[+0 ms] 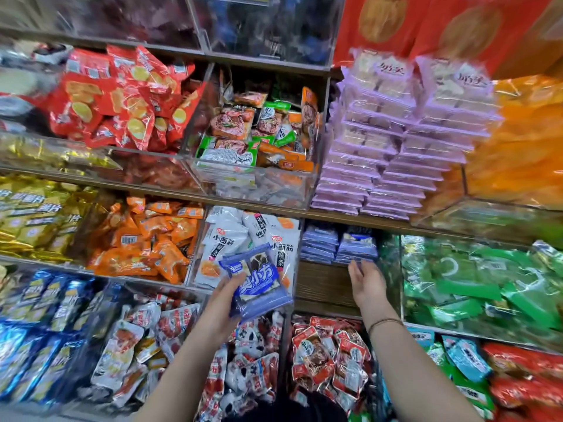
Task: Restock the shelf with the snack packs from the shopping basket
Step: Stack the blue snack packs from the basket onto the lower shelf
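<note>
My left hand [224, 303] grips a small stack of blue snack packs [259, 284] with white lettering, held up in front of the shelf. My right hand [365, 281] reaches into the middle shelf bay, fingers extended and touching the underside of a stack of the same blue packs [358, 246]. A second stack of blue packs [320, 243] sits to its left in that bay. The wooden shelf floor [323, 284] below them is bare. The shopping basket is out of view.
Clear bins crowd the shelves: white packs [243, 239] and orange packs [149, 239] to the left, green packs [475, 284] to the right, red packs [329, 357] below, lilac stacks [396, 141] above. A brown bracelet [385, 322] circles my right wrist.
</note>
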A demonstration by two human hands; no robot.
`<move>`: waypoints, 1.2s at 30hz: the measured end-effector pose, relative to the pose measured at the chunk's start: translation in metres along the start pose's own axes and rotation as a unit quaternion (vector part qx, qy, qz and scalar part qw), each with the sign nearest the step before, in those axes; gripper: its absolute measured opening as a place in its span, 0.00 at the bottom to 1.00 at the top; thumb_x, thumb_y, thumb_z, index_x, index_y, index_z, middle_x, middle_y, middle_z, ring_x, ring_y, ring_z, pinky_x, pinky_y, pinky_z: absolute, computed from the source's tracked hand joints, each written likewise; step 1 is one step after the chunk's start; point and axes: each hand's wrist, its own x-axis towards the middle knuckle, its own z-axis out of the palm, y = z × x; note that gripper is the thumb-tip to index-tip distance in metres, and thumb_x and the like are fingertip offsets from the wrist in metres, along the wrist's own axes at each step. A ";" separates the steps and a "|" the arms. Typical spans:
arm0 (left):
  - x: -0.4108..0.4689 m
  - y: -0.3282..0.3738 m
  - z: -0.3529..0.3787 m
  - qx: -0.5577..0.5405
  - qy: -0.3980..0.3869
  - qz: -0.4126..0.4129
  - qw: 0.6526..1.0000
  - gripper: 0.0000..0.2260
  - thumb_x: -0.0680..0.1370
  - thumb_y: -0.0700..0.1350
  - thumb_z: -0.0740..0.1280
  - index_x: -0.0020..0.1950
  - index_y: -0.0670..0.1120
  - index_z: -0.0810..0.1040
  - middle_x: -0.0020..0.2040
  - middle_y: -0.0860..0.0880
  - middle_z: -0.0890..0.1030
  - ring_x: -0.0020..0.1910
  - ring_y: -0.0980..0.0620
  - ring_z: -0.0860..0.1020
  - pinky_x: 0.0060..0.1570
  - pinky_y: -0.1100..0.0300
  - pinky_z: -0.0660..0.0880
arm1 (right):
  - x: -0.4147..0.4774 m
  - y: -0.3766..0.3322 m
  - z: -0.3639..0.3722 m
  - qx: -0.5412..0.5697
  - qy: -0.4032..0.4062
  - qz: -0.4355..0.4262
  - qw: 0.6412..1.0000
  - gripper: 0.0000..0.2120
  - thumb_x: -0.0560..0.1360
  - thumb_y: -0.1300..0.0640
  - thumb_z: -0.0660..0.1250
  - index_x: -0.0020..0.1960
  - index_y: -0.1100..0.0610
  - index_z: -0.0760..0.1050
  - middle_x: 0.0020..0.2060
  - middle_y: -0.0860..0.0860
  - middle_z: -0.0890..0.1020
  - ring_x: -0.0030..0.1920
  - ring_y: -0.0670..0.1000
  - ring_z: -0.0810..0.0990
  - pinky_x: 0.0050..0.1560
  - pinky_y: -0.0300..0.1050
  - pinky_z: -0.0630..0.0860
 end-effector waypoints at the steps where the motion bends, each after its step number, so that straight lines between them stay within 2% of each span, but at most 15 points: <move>1: 0.000 -0.001 -0.002 0.003 -0.010 -0.011 1.000 0.33 0.68 0.56 0.73 0.70 0.45 0.69 0.66 0.42 0.75 0.64 0.42 0.74 0.65 0.41 0.69 | 0.000 0.005 -0.001 -0.083 0.017 -0.021 0.996 0.12 0.79 0.65 0.59 0.63 0.62 0.69 0.56 0.58 0.74 0.60 0.54 0.77 0.59 0.44 0.75; 3: 0.000 -0.001 -0.004 0.014 -0.031 -0.017 0.999 0.45 0.61 0.60 0.76 0.74 0.48 0.64 0.67 0.44 0.75 0.68 0.41 0.70 0.69 0.39 0.64 | -0.001 0.014 -0.002 -0.301 -0.005 -0.089 0.950 0.06 0.79 0.65 0.59 0.52 0.58 0.72 0.52 0.56 0.76 0.54 0.55 0.78 0.54 0.45 0.75; 5: 0.001 -0.003 -0.004 0.016 -0.036 -0.011 0.999 0.49 0.58 0.62 0.77 0.75 0.49 0.63 0.69 0.44 0.73 0.69 0.41 0.69 0.70 0.39 0.62 | 0.003 0.015 0.003 -0.510 -0.078 -0.149 0.844 0.07 0.79 0.64 0.59 0.50 0.57 0.75 0.51 0.55 0.78 0.54 0.55 0.77 0.52 0.43 0.72; 7: -0.001 -0.002 -0.001 0.017 -0.039 -0.004 0.999 0.49 0.59 0.61 0.77 0.75 0.49 0.62 0.70 0.43 0.72 0.69 0.40 0.69 0.70 0.38 0.62 | 0.009 0.006 0.011 -0.590 -0.094 -0.184 0.781 0.09 0.78 0.64 0.58 0.53 0.59 0.76 0.53 0.56 0.79 0.55 0.56 0.77 0.50 0.41 0.69; 10: -0.007 -0.003 0.004 0.011 -0.004 0.017 1.000 0.46 0.62 0.60 0.77 0.75 0.47 0.63 0.69 0.44 0.73 0.67 0.41 0.71 0.68 0.38 0.65 | 0.019 -0.016 0.021 -0.573 -0.073 -0.187 0.794 0.11 0.78 0.65 0.57 0.54 0.61 0.76 0.51 0.58 0.79 0.50 0.58 0.77 0.49 0.44 0.70; 12: -0.011 -0.003 0.009 0.030 0.025 0.033 0.999 0.43 0.63 0.61 0.76 0.73 0.47 0.66 0.67 0.46 0.75 0.66 0.43 0.73 0.68 0.39 0.66 | 0.020 -0.023 0.021 -0.567 -0.091 -0.136 0.807 0.11 0.79 0.63 0.56 0.55 0.61 0.76 0.47 0.55 0.77 0.49 0.57 0.76 0.52 0.48 0.72; 15: -0.014 -0.002 0.014 0.054 0.046 0.070 0.995 0.22 0.71 0.56 0.72 0.61 0.48 0.76 0.59 0.47 0.81 0.60 0.44 0.78 0.65 0.40 0.69 | 0.004 -0.024 0.014 -0.533 -0.098 -0.059 0.839 0.08 0.80 0.59 0.58 0.54 0.59 0.74 0.52 0.54 0.76 0.53 0.55 0.77 0.56 0.50 0.75; 16: -0.014 -0.002 0.016 0.060 0.052 0.078 0.994 0.15 0.73 0.54 0.71 0.56 0.50 0.78 0.56 0.47 0.83 0.57 0.44 0.79 0.64 0.40 0.70 | -0.008 -0.022 0.012 -0.529 -0.106 -0.054 0.841 0.07 0.80 0.58 0.59 0.53 0.58 0.73 0.52 0.54 0.77 0.50 0.53 0.78 0.53 0.48 0.76; 18: -0.012 -0.002 0.018 0.077 0.059 0.086 0.991 0.10 0.75 0.53 0.69 0.52 0.50 0.79 0.52 0.46 0.84 0.54 0.42 0.80 0.62 0.39 0.72 | -0.035 -0.011 0.009 -0.533 -0.150 -0.068 0.830 0.09 0.79 0.53 0.60 0.53 0.57 0.74 0.50 0.51 0.80 0.46 0.50 0.79 0.45 0.43 0.76; 21: -0.012 -0.003 0.017 0.075 0.052 0.097 0.991 0.13 0.73 0.55 0.71 0.52 0.48 0.81 0.48 0.47 0.84 0.49 0.44 0.80 0.57 0.46 0.74 | -0.081 0.011 0.015 -0.527 -0.301 -0.055 0.793 0.10 0.78 0.48 0.60 0.52 0.53 0.76 0.46 0.50 0.82 0.39 0.46 0.80 0.36 0.37 0.74; 23: -0.013 -0.002 0.017 0.085 0.055 0.098 0.990 0.18 0.72 0.57 0.71 0.55 0.46 0.79 0.41 0.45 0.78 0.42 0.47 0.75 0.48 0.51 0.71 | -0.104 0.022 0.026 -0.533 -0.373 -0.037 0.759 0.11 0.78 0.48 0.62 0.53 0.54 0.76 0.45 0.49 0.82 0.36 0.45 0.80 0.34 0.35 0.75; 27: -0.017 0.000 0.020 0.088 0.055 0.096 0.990 0.27 0.66 0.63 0.73 0.54 0.44 0.79 0.33 0.42 0.71 0.38 0.45 0.71 0.44 0.52 0.69 | -0.119 0.031 0.039 -0.533 -0.375 -0.054 0.756 0.14 0.76 0.54 0.67 0.56 0.62 0.71 0.48 0.52 0.80 0.35 0.47 0.78 0.34 0.35 0.75; 30: -0.018 0.001 0.022 0.105 0.058 0.105 0.987 0.35 0.64 0.69 0.70 0.59 0.44 0.78 0.45 0.32 0.75 0.49 0.40 0.78 0.54 0.48 0.73 | -0.117 0.032 0.033 -0.489 -0.367 -0.025 0.791 0.16 0.76 0.58 0.67 0.59 0.65 0.71 0.49 0.54 0.79 0.34 0.47 0.78 0.33 0.35 0.75; 33: -0.015 0.001 0.022 0.112 0.084 0.097 0.985 0.29 0.67 0.71 0.63 0.54 0.49 0.79 0.46 0.46 0.79 0.48 0.46 0.78 0.61 0.44 0.70 | -0.114 0.034 0.022 -0.410 -0.341 -0.005 0.846 0.15 0.76 0.59 0.66 0.60 0.65 0.71 0.49 0.57 0.78 0.35 0.48 0.77 0.35 0.38 0.75; 36: -0.008 -0.001 0.019 0.103 0.091 0.082 0.987 0.32 0.74 0.65 0.65 0.70 0.44 0.70 0.65 0.45 0.75 0.64 0.44 0.73 0.69 0.43 0.65 | -0.102 0.032 0.000 -0.311 -0.300 0.009 0.902 0.11 0.76 0.59 0.66 0.56 0.63 0.74 0.46 0.56 0.79 0.36 0.47 0.78 0.36 0.39 0.76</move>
